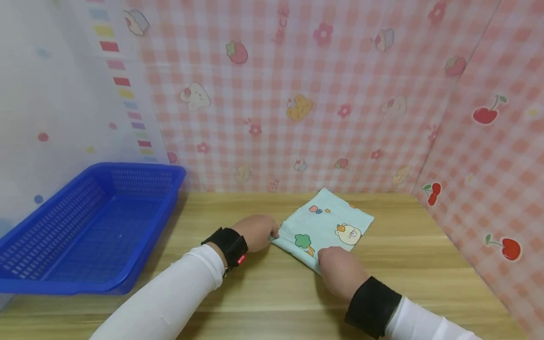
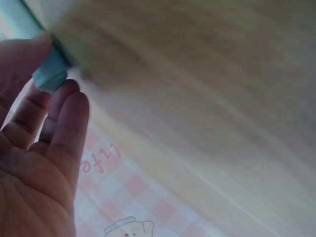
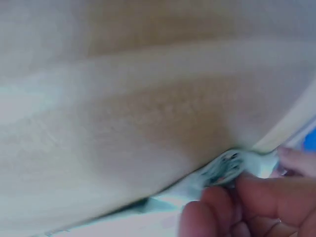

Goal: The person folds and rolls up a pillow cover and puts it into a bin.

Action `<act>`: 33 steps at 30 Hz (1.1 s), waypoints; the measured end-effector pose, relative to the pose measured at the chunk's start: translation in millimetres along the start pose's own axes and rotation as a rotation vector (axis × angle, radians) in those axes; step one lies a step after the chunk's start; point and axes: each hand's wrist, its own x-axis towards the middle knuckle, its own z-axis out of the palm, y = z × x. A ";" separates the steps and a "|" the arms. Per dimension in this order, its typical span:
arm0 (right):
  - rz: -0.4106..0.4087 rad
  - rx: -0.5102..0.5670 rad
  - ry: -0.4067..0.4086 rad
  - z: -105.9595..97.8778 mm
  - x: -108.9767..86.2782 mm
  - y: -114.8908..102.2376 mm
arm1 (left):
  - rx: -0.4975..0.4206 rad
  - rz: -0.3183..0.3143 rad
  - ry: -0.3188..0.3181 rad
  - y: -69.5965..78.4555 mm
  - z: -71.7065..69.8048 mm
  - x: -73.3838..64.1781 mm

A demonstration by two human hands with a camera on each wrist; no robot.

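A pale blue-green cloth [image 1: 325, 218] lies on the wooden table [image 1: 263, 302], in front of the pink checked backdrop [image 1: 263, 71] and well apart from the blue basket [image 1: 146, 208] on the left. Its near edge is rolled into a narrow tube, while the rest is spread flat with one corner pointing towards the backdrop. On its upper face show a green tree, a round white animal head with an orange patch, and smaller coloured figures.

The left hand [image 1: 256, 233] pinches the left end of the roll between thumb and fingers; the left wrist view shows the layered end sticking out past the thumb. The right hand [image 1: 341, 270] grips the other end, nearer the person, and the right wrist view shows the coiled layers at the fingertips. Each wrist wears a black band [image 1: 231, 245] beside a white sleeve [image 1: 170, 295]. The basket is slatted along its sides, and its long side faces the cloth
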 end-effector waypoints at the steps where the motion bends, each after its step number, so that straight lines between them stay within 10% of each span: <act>1: -0.029 -0.050 0.029 1.5 -3.2 -3.2 | 0.005 0.001 0.001 0.2 -0.3 -0.4; 15: -0.098 -0.132 0.033 6.2 -5.3 -2.4 | 0.001 -0.014 0.003 3.4 -0.6 -1.4; 33: 0.126 0.318 -0.242 -15.1 21.6 34.1 | -0.104 -0.054 -0.057 -1.8 -2.9 12.5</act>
